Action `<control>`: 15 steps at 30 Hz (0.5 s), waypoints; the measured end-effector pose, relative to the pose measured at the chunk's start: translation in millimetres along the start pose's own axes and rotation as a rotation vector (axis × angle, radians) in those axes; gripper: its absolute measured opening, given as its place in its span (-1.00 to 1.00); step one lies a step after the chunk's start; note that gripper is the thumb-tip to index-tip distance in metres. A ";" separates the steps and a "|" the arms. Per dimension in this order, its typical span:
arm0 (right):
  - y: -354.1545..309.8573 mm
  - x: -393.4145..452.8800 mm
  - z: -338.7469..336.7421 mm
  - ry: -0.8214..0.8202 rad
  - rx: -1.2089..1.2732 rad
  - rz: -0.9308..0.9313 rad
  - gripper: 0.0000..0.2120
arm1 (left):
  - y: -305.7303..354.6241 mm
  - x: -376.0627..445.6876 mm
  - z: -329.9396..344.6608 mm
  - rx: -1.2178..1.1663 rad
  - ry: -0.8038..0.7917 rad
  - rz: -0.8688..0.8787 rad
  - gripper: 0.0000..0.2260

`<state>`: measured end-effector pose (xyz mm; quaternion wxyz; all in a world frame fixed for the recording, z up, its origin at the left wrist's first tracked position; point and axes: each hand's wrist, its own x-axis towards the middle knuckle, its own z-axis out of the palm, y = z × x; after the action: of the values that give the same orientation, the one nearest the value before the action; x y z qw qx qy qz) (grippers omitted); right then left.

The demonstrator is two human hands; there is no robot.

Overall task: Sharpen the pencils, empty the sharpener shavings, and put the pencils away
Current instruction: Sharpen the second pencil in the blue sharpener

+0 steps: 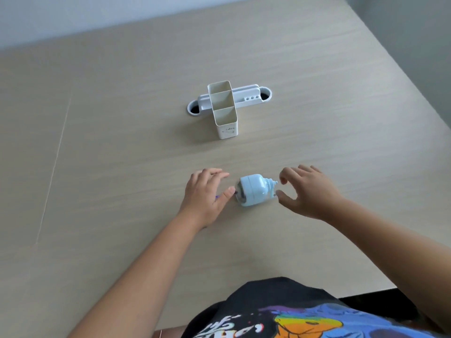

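**Inspector:** Start nearest the person. What do the hands do?

**Assistant:** The left hand [206, 195] lies low over the counter [122, 167], fingers [214, 173] spread and loosely apart. A sliver of purple shows under the palm, and a dark tip sits between the thumb and the blue sharpener [252, 192]. I judge this a pencil [216, 197] being fed into the sharpener's mouth, though most of it is hidden.

**Inspector:** Is the hand clamped on it?

**Assistant:** I cannot tell. The thumb lies against its end; the grip itself is covered.

**Inspector:** The right hand?

**Assistant:** The right hand [308, 191] hovers just beyond the sharpener's far end, fingers [283, 178] apart, thumb and forefinger bracketing the crank [272, 183] without closing on it. The placement suits turning the crank while the left hand steadies the pencil.

**Inspector:** The sharpener itself?

**Assistant:** It rests on the counter between both sets of fingers, mouth toward the left thumb, crank toward the right.

**Inspector:** Further out?

**Assistant:** Well beyond the fingers stands a cream pencil holder [224, 111], upright, its three compartments showing no pencils. Behind it, touching or nearly so, sits a white cable port [244, 98] set into the counter. The holder is likely the destination; sharpening appears the step in hand.
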<state>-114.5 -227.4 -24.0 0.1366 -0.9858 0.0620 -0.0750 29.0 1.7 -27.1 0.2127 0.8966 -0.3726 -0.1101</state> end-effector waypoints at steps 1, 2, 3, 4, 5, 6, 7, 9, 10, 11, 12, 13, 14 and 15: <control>-5.6 7.7 0.0 0.027 0.031 -0.075 -0.66 | -5.5 -2.3 2.4 0.023 0.023 -0.024 -0.49; -11.8 16.6 1.4 0.004 0.050 -0.131 -0.59 | -9.6 -3.7 5.9 0.044 0.028 -0.050 -0.51; -16.9 25.1 5.3 -0.063 0.057 -0.175 -0.49 | -12.1 -5.1 9.4 0.065 0.024 -0.071 -0.53; -22.4 33.4 11.0 -0.153 0.045 -0.211 -0.39 | -15.0 -7.5 13.6 0.079 0.019 -0.093 -0.55; -25.9 40.2 18.5 -0.240 0.025 -0.232 -0.32 | -16.2 -9.9 17.3 0.089 0.014 -0.104 -0.58; -26.2 44.0 26.3 -0.305 0.012 -0.234 -0.29 | -15.9 -10.3 21.7 0.092 0.013 -0.101 -0.61; -25.0 45.5 34.0 -0.342 0.016 -0.226 -0.29 | -14.9 -10.5 25.3 0.090 0.025 -0.094 -0.63; -22.9 44.3 45.2 -0.332 0.072 -0.193 -0.35 | -13.5 -10.4 25.7 0.083 0.066 -0.091 -0.64; -22.5 43.4 48.4 -0.305 0.097 -0.182 -0.38 | -13.6 -9.7 24.2 0.088 0.071 -0.091 -0.68; -22.3 43.1 50.7 -0.281 0.105 -0.182 -0.40 | -13.9 -8.7 22.6 0.099 0.065 -0.085 -0.74; -22.5 43.0 52.3 -0.269 0.102 -0.189 -0.42 | -14.7 -7.8 21.4 0.111 0.055 -0.078 -0.79; -22.5 42.7 53.9 -0.265 0.100 -0.193 -0.42 | -16.2 -7.2 19.3 0.122 0.043 -0.074 -0.82; -22.7 42.8 54.8 -0.262 0.100 -0.193 -0.43 | -18.5 -6.6 16.9 0.128 0.034 -0.074 -0.82; -22.6 42.9 55.8 -0.255 0.099 -0.193 -0.44 | -21.0 -6.7 14.3 0.128 0.029 -0.079 -0.82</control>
<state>-61.0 -197.4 -65.2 0.1838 -0.9808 -0.0546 0.0352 32.2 15.4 -49.3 0.1558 0.9238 -0.3402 -0.0816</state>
